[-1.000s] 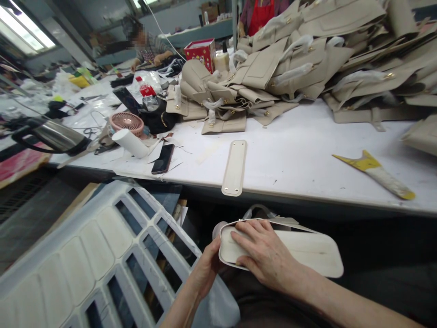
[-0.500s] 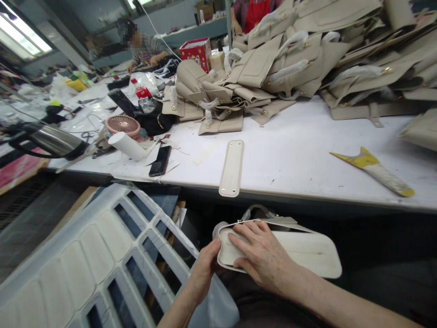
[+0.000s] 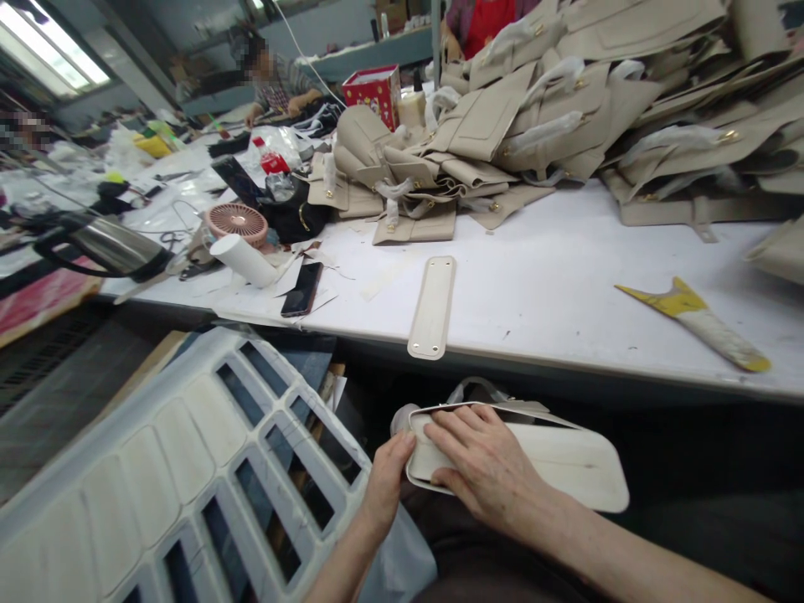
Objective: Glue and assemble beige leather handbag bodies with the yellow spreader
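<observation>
On my lap lies a cream bag base panel (image 3: pixel 565 469), long with rounded ends, below the table edge. My right hand (image 3: pixel 483 465) presses flat on its left end, fingers stretched out over the top. My left hand (image 3: pixel 386 481) grips the panel's left tip from the side, thumb against the edge. A second narrow cream base strip (image 3: pixel 432 306) with small gold studs lies on the white table (image 3: pixel 565 285), overhanging its front edge just above my hands.
A heap of beige bag parts (image 3: pixel 533 126) fills the table's back. A phone (image 3: pixel 302 290), white roll (image 3: pixel 242 260), pink fan (image 3: pixel 234 222) and kettle (image 3: pixel 100 244) lie left. A yellow-white scraper (image 3: pixel 697 322) lies right. A white plastic crate (image 3: pixel 176 469) stands at my left. People work beyond.
My left hand has slid slightly up along the panel's left tip. The right hand stays pressed on it; only the view shifted a little.
</observation>
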Demonstrator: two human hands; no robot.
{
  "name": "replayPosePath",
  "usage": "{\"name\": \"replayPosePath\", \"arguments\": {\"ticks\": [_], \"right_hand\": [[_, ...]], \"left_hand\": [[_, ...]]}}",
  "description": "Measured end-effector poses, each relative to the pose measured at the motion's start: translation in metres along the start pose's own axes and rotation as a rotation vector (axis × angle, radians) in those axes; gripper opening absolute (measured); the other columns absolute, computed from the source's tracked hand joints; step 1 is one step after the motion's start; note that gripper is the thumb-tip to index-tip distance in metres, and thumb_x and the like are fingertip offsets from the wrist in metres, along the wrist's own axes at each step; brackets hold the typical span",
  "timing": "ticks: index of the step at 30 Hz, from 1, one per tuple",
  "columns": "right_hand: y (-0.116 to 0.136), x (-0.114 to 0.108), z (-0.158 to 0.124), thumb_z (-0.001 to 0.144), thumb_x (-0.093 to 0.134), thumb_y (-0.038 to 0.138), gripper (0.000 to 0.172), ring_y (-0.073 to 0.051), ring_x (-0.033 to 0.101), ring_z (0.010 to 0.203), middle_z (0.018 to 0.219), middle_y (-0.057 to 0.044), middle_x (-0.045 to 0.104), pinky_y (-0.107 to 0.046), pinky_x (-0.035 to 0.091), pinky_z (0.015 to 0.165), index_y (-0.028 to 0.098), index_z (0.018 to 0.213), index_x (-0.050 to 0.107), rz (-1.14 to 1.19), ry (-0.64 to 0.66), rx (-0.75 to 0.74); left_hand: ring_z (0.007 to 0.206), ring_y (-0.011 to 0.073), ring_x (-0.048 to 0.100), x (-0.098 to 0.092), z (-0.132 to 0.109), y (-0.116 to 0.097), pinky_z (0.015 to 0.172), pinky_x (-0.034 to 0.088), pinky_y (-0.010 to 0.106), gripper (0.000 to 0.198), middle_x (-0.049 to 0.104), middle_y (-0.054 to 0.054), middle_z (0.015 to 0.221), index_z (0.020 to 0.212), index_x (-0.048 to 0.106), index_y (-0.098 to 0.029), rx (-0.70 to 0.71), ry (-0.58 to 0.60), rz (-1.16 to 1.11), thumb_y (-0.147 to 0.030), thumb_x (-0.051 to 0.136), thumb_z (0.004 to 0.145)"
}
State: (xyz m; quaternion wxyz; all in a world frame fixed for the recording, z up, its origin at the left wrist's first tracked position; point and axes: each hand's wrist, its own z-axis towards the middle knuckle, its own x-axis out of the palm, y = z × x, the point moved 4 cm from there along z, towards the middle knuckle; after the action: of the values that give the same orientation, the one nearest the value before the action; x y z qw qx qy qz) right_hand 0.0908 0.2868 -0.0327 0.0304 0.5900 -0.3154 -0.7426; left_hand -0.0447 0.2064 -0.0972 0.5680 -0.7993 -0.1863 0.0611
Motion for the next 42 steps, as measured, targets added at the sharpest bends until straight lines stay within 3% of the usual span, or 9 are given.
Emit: {"name": "replayPosePath", "arguments": {"ticks": [2,6,13,19,24,29,33,37,42], "right_hand": [[0.002,-0.001,0.0,0.088,0.065,0.029,0.033,-0.026,0.05,0.106,0.12,-0.008,0.059,-0.044,0.031,0.093,0.019,0.117,0.052,-0.026,0.018,0.007],[0.009,-0.005,0.0,0.087,0.066,0.026,0.042,-0.027,0.049,0.106,0.118,-0.008,0.058,-0.042,0.032,0.092,0.02,0.125,0.049,-0.072,0.037,0.013],[0.018,-0.009,0.002,0.09,0.059,0.021,0.059,-0.026,0.049,0.104,0.118,-0.009,0.054,-0.04,0.032,0.084,0.035,0.142,0.035,-0.177,0.074,-0.045],[0.018,-0.005,0.006,0.092,0.055,0.029,0.05,-0.026,0.048,0.099,0.111,-0.01,0.055,-0.042,0.03,0.079,0.027,0.14,0.04,-0.264,0.077,-0.096],[0.019,-0.004,0.013,0.091,0.053,0.025,0.04,-0.027,0.045,0.1,0.112,-0.011,0.054,-0.042,0.031,0.077,0.023,0.13,0.048,-0.274,0.12,-0.092],[0.021,-0.01,0.013,0.09,0.055,0.028,0.037,-0.027,0.045,0.1,0.114,-0.012,0.053,-0.041,0.034,0.077,0.023,0.126,0.051,-0.292,0.152,-0.098],[0.016,-0.016,0.003,0.089,0.058,0.034,0.031,-0.026,0.047,0.102,0.114,-0.01,0.057,-0.042,0.036,0.084,0.025,0.119,0.059,-0.19,0.085,-0.009],[0.005,-0.013,-0.004,0.082,0.068,0.026,0.03,-0.023,0.05,0.108,0.119,-0.004,0.062,-0.042,0.037,0.097,0.026,0.111,0.067,0.143,-0.09,0.118],[-0.015,-0.026,-0.024,0.08,0.057,0.009,0.029,-0.018,0.058,0.113,0.123,-0.008,0.064,-0.033,0.044,0.101,0.017,0.103,0.072,0.837,-0.601,0.29]], "left_hand": [[0.106,0.0238,0.058,0.003,0.0,-0.003,0.097,0.042,0.035,0.038,0.068,0.008,0.113,0.117,0.067,-0.015,0.023,0.028,-0.036,-0.041,0.055,0.092],[0.133,0.0261,0.043,0.004,-0.003,0.001,0.114,0.028,0.04,0.039,0.057,0.008,0.136,0.128,0.061,-0.018,0.037,0.041,-0.179,-0.037,0.054,0.094],[0.132,0.0282,0.045,0.009,-0.008,0.02,0.115,0.03,0.041,0.04,0.058,0.009,0.135,0.125,0.064,-0.018,-0.03,-0.024,-0.518,-0.041,0.057,0.093],[0.135,0.029,0.041,0.008,-0.006,0.028,0.117,0.028,0.042,0.045,0.055,0.008,0.139,0.126,0.063,-0.019,-0.054,-0.093,-0.586,-0.046,0.059,0.091],[0.138,0.0257,0.038,-0.001,-0.002,0.022,0.119,0.023,0.041,0.041,0.052,0.006,0.142,0.127,0.062,-0.021,0.041,-0.075,-0.291,-0.043,0.054,0.094],[0.135,0.0255,0.041,-0.007,0.0,0.018,0.116,0.029,0.042,0.043,0.049,0.004,0.144,0.135,0.054,-0.027,0.065,-0.084,-0.144,-0.043,0.052,0.095],[0.142,0.0227,0.03,-0.014,0.003,0.011,0.12,0.017,0.042,0.045,0.038,-0.001,0.152,0.141,0.044,-0.035,0.198,-0.05,0.164,-0.04,0.049,0.097],[0.145,0.0237,0.021,-0.016,0.007,-0.01,0.12,0.008,0.051,0.048,0.028,-0.002,0.157,0.144,0.035,-0.042,0.499,0.016,0.588,-0.031,0.045,0.098],[0.145,0.0276,0.02,-0.004,0.008,-0.039,0.116,0.008,0.059,0.049,0.026,0.0,0.157,0.136,0.047,-0.041,0.815,0.148,1.017,-0.016,0.041,0.095]]}}
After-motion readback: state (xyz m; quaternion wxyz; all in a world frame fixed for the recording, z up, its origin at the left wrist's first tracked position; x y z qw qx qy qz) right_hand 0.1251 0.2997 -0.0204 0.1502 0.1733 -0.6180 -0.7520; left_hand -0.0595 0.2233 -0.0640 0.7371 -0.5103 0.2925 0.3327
